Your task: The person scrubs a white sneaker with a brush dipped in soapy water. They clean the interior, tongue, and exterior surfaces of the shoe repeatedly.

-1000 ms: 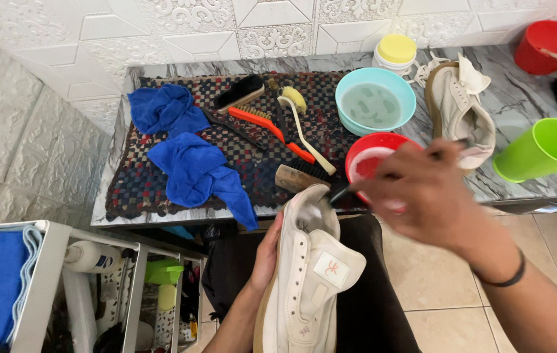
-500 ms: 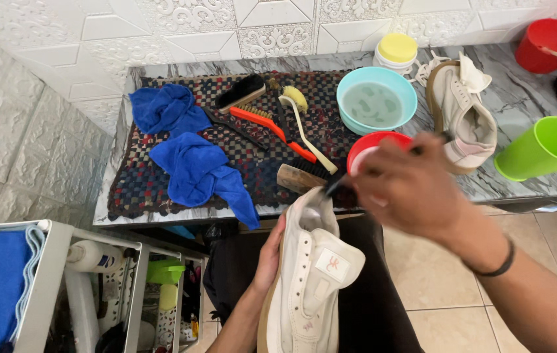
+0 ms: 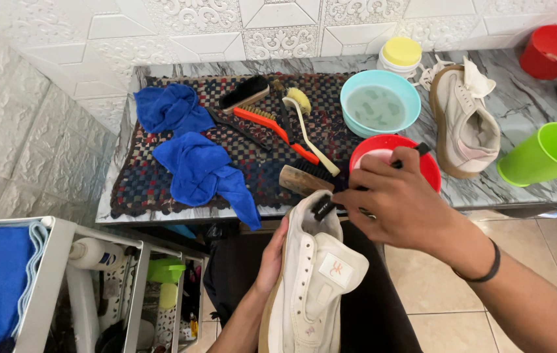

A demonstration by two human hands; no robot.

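Observation:
My left hand (image 3: 270,260) grips the side of a cream sneaker (image 3: 314,284) held over my lap, toe pointing up toward the counter. My right hand (image 3: 401,202) is closed on a small black brush (image 3: 325,207) whose head touches the sneaker's toe. Behind my right hand stands a red bowl (image 3: 422,163), partly hidden. A second cream sneaker (image 3: 465,121) lies on the marble counter (image 3: 527,186) with its tongue pulled out.
A patterned mat (image 3: 252,153) carries two blue cloths (image 3: 193,163), an orange brush (image 3: 272,127), a white-handled brush (image 3: 308,127) and a wooden brush (image 3: 301,180). A teal bowl of water (image 3: 380,104), green cup (image 3: 546,153), red bucket (image 3: 556,49) and yellow-lidded jar (image 3: 401,55) stand nearby. A shelf rack (image 3: 95,287) sits lower left.
My right hand has moved down and left from over the red bowl, bringing the black brush onto the sneaker's toe. The sneaker has shifted slightly.

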